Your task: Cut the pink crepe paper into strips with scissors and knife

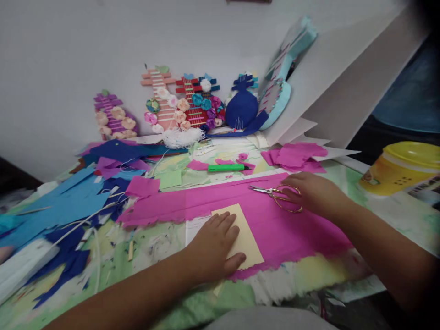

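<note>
My left hand point(216, 245) lies flat, fingers spread, on a pale yellow paper card point(248, 236). The card rests on a wide sheet of magenta crepe paper point(288, 236), and a white sheet point(194, 228) shows beneath its left side. On the right, my right hand point(311, 190) has its fingers around the gold loop handles of a small pair of scissors point(270, 190). Their blades point left over the magenta paper, slightly apart. A green utility knife point(226, 168) lies just beyond the paper's far edge.
Blue crepe paper point(79, 192) and a white power strip point(25, 268) with cords crowd the left. Small decorated instrument models point(160, 103) and a light-blue guitar model point(285, 91) lean at the back. A yellow cup point(395, 167) stands at right, near magenta scraps point(299, 156).
</note>
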The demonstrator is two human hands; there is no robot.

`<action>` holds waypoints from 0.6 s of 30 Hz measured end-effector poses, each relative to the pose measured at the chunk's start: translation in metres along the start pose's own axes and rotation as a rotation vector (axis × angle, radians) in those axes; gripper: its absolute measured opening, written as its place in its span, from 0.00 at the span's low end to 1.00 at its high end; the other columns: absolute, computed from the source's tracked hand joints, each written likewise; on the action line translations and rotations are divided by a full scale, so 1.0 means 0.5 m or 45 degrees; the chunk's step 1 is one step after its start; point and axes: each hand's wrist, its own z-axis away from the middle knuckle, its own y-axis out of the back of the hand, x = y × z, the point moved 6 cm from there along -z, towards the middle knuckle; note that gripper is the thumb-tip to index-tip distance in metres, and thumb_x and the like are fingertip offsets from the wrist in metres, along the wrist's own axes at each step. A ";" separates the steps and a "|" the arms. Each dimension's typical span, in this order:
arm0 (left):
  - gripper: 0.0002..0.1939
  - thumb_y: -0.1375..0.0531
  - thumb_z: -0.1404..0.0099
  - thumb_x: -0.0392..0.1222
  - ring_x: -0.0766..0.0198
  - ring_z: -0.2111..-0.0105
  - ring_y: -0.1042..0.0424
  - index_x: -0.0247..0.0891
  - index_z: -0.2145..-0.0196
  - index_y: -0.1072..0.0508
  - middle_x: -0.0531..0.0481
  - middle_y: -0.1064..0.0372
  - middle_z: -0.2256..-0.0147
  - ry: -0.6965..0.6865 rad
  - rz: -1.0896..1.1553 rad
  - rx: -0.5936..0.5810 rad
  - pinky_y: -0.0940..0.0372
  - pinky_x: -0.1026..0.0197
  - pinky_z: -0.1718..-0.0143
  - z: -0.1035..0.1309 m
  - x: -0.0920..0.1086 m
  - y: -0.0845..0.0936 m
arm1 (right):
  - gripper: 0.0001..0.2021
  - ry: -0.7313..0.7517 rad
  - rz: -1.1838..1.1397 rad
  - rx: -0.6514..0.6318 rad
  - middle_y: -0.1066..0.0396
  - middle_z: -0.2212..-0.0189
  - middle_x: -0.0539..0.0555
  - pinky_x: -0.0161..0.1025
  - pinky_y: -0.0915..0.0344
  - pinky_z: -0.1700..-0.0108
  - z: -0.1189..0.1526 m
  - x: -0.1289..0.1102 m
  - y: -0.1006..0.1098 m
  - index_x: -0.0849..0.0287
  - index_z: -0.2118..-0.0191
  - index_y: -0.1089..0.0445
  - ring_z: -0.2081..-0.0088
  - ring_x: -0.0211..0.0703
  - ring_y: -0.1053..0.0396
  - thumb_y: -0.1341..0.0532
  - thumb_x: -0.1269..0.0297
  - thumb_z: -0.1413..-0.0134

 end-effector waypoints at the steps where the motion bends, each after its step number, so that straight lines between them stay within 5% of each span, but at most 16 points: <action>1: 0.24 0.48 0.41 0.51 0.47 0.46 0.49 0.30 0.54 0.36 0.33 0.48 0.45 0.001 0.012 0.013 0.50 0.44 0.48 0.001 -0.002 0.000 | 0.16 -0.166 0.062 0.044 0.32 0.63 0.60 0.38 0.44 0.68 0.012 0.043 0.006 0.59 0.61 0.32 0.64 0.47 0.36 0.51 0.57 0.47; 4: 0.24 0.47 0.41 0.51 0.47 0.46 0.48 0.30 0.53 0.36 0.34 0.47 0.46 -0.007 0.037 0.037 0.50 0.43 0.49 0.004 -0.003 0.002 | 0.16 -0.546 0.163 -0.175 0.31 0.68 0.63 0.40 0.46 0.70 0.061 0.165 -0.008 0.62 0.68 0.31 0.70 0.46 0.37 0.51 0.56 0.48; 7: 0.25 0.48 0.41 0.52 0.47 0.46 0.49 0.31 0.52 0.36 0.34 0.48 0.45 0.000 0.059 0.039 0.50 0.43 0.48 0.006 -0.003 0.001 | 0.18 -0.663 -0.011 -0.275 0.31 0.68 0.62 0.40 0.47 0.70 0.090 0.212 -0.012 0.61 0.67 0.31 0.71 0.43 0.37 0.51 0.54 0.48; 11: 0.27 0.49 0.41 0.52 0.46 0.45 0.50 0.33 0.48 0.39 0.34 0.49 0.45 0.011 0.098 0.022 0.50 0.42 0.49 0.005 -0.006 -0.006 | 0.19 -0.379 -0.103 -0.133 0.31 0.67 0.58 0.37 0.45 0.70 0.026 0.126 0.010 0.59 0.64 0.32 0.69 0.42 0.37 0.54 0.52 0.46; 15: 0.28 0.48 0.41 0.52 0.45 0.46 0.49 0.32 0.48 0.40 0.33 0.49 0.45 -0.018 0.078 0.036 0.51 0.43 0.49 0.004 -0.003 -0.002 | 0.22 -0.121 -0.045 -0.045 0.31 0.66 0.57 0.37 0.43 0.69 -0.130 0.000 0.006 0.59 0.63 0.31 0.67 0.44 0.35 0.51 0.47 0.50; 18: 0.27 0.47 0.42 0.52 0.48 0.51 0.43 0.33 0.49 0.38 0.35 0.42 0.50 -0.030 0.025 0.062 0.46 0.46 0.53 0.004 0.003 0.011 | 0.28 -0.002 0.136 -0.148 0.31 0.63 0.62 0.40 0.42 0.64 -0.252 -0.068 -0.029 0.62 0.59 0.31 0.62 0.49 0.36 0.48 0.42 0.56</action>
